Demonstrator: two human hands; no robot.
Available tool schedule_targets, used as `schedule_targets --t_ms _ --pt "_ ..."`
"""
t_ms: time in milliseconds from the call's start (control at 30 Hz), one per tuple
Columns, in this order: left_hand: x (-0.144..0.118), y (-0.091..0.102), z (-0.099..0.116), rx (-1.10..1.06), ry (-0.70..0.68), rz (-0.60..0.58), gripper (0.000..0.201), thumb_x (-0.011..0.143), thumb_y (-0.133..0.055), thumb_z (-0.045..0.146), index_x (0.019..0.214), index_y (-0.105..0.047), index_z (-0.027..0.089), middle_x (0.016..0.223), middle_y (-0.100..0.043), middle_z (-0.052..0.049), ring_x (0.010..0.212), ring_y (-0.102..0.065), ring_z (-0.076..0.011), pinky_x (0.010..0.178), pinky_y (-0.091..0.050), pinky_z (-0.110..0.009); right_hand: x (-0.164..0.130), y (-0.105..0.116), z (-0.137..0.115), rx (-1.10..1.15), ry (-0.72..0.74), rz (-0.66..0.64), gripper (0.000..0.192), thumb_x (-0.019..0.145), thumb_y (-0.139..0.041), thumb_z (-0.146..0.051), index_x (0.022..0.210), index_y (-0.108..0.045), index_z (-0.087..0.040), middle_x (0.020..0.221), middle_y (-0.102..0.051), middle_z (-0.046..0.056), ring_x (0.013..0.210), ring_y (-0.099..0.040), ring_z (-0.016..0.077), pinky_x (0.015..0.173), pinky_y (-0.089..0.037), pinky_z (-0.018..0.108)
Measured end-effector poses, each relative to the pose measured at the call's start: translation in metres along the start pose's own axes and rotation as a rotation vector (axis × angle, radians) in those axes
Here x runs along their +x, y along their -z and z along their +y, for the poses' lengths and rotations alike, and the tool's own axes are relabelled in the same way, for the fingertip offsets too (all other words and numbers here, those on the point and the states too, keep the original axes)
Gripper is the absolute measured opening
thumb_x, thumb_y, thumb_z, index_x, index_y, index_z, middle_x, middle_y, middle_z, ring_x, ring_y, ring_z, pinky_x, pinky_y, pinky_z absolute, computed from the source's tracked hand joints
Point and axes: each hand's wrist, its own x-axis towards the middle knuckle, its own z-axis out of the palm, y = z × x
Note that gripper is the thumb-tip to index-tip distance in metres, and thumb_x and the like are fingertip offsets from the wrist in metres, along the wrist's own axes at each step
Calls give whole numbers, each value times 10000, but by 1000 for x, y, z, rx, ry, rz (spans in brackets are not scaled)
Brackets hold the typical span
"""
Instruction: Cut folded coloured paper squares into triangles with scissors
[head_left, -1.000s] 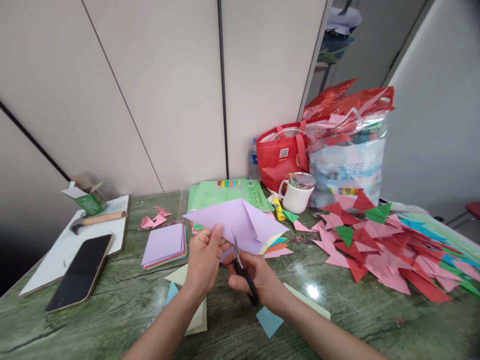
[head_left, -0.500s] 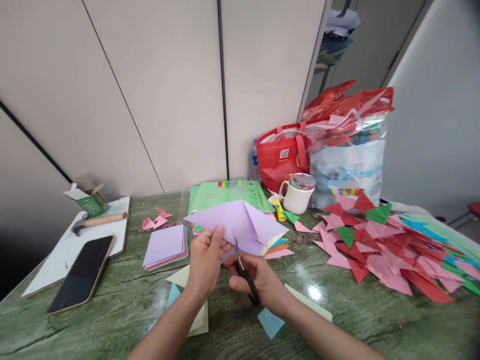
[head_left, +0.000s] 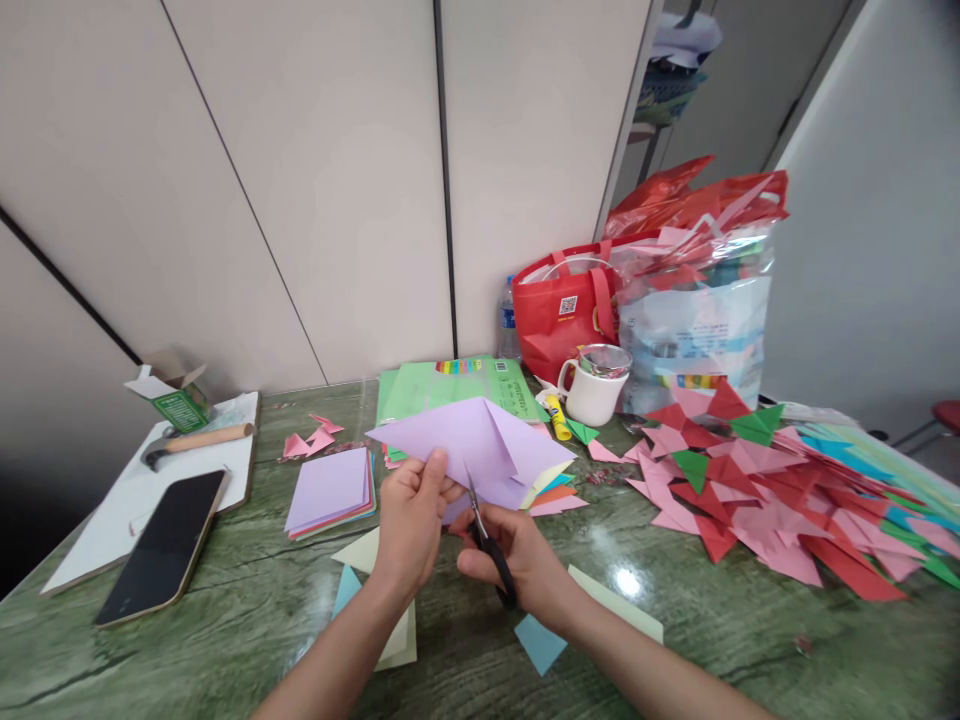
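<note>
A folded sheet of purple paper is raised above the table, its lower edge pinched by my left hand. My right hand is closed around the black handles of a pair of scissors. The blades point up at the purple paper, just right of my left fingers, with the tip lying over the sheet. Beneath my hands lie pale yellow sheets and a light blue paper piece. To the left sits a stack of square papers, purple on top.
Folded pink, red and green paper pieces pile up on the right. Behind them stand a clear plastic bag, a red bag and a white mug. A phone and a hammer lie at left.
</note>
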Motion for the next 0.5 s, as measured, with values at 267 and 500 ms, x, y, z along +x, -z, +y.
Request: schedule_targets --t_ms 267,500 --pt "0 1 -1 9 -2 -7 277 624 -750 295 568 -530 136 503 -496 48 496 -514 -97 543 -468 -250 0 0 5 2 15 34 394 567 -789 -405 780 -577 -149 583 -449 -54 530 -377 82 477 -291 204" --pt "-1 2 -2 30 -16 -8 239 639 -737 303 615 -575 128 508 -499 46 491 -514 -97 524 -460 -236 0 -1 7 -12 -7 52 380 596 -766 -407 776 -571 -136 553 -454 -60 500 -360 69 472 -274 198"
